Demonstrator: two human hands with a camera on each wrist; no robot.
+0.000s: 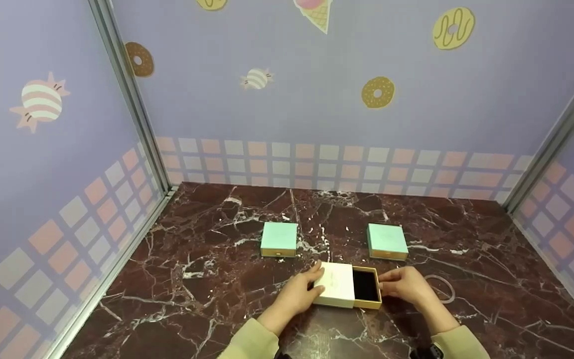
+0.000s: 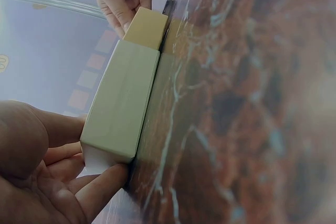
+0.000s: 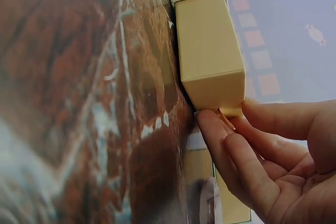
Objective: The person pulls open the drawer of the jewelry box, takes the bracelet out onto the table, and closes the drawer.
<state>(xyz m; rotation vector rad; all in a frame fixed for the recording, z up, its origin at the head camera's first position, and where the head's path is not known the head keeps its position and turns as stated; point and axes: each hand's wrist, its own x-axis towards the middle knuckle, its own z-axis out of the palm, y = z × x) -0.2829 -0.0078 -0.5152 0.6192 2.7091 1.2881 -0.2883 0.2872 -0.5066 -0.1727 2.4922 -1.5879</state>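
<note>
A cream drawer-style gift box [image 1: 336, 285] lies flat near the front of the table. Its yellow drawer [image 1: 366, 305] sticks partway out to the right and shows a black lining. My left hand [image 1: 296, 294] grips the closed left end of the outer sleeve, thumb and fingers around its edges. At the drawer's outer end is my right hand [image 1: 407, 286]; its fingers are bent around a small pull tab [image 3: 227, 120], with one digit touching the drawer's corner. Part of the tab is hidden by the fingers.
Behind the cream box stand two mint-green boxes with gold drawer fronts, one on the left [image 1: 279, 238] and one on the right [image 1: 387, 241]. A thin pale ring [image 1: 450, 289] lies right of my right hand. Patterned walls [image 1: 347, 164] enclose the dark marbled table [image 1: 192, 309].
</note>
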